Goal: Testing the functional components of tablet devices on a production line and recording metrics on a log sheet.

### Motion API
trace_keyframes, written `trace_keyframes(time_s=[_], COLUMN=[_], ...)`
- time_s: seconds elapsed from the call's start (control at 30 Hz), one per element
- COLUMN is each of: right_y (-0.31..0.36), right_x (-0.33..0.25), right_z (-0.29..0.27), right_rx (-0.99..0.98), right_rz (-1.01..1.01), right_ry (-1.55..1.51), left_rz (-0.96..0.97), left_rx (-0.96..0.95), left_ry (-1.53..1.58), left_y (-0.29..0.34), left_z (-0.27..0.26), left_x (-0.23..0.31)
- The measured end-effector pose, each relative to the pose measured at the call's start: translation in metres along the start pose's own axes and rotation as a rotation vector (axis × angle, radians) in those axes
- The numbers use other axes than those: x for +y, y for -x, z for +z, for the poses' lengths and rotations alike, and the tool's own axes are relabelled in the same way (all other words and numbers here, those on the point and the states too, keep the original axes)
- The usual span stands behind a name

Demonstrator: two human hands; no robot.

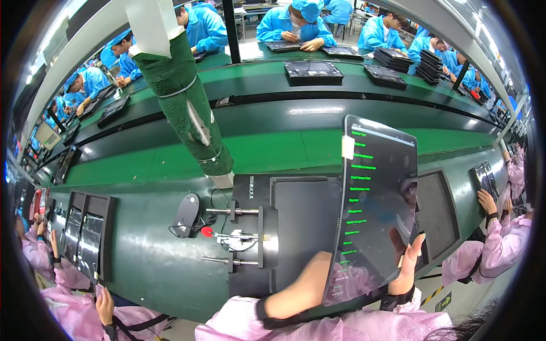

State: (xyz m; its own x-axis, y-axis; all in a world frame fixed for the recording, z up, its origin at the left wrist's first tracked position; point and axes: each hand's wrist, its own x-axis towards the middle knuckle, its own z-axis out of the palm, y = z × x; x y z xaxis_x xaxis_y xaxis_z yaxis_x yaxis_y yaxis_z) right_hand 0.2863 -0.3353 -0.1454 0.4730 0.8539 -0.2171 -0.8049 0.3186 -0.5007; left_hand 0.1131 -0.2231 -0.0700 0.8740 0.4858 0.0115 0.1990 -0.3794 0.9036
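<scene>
A tablet with a dark screen and a list of green text lines stands tilted up in front of me. A small white label sticks to its upper left edge. My right hand grips its lower right edge, thumb upward. My left hand reaches behind the tablet's lower left side, its fingers hidden there. Under and left of the tablet lies a black fixture with a flat recessed bed. Metal rods and a clamp with a red knob sit on its left side.
Left of the fixture lies a black mouse. A black tray with dark panels stands farther left, another black tray at right. A green-wrapped post rises behind. Co-workers in pink sit on both sides; others in blue work beyond the green line.
</scene>
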Motion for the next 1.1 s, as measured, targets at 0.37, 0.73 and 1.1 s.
trace_keyframes(time_s=[0.37,0.73,1.1], right_y=[-0.001,-0.005,-0.005], right_x=[0.018,0.042,0.068], right_z=[0.009,0.032,0.037], right_rx=[0.056,0.072,-0.037], right_rz=[0.310,-0.004,-0.213], right_ry=[0.407,0.810,1.122], left_rz=[-0.329,-0.322,-0.198], left_rx=[1.046,0.965,0.743], left_ry=[-0.402,-0.379,-0.431], left_y=[0.074,0.097,0.093], left_z=[-0.169,-0.174,-0.154], left_x=[-0.054,-0.078,-0.074])
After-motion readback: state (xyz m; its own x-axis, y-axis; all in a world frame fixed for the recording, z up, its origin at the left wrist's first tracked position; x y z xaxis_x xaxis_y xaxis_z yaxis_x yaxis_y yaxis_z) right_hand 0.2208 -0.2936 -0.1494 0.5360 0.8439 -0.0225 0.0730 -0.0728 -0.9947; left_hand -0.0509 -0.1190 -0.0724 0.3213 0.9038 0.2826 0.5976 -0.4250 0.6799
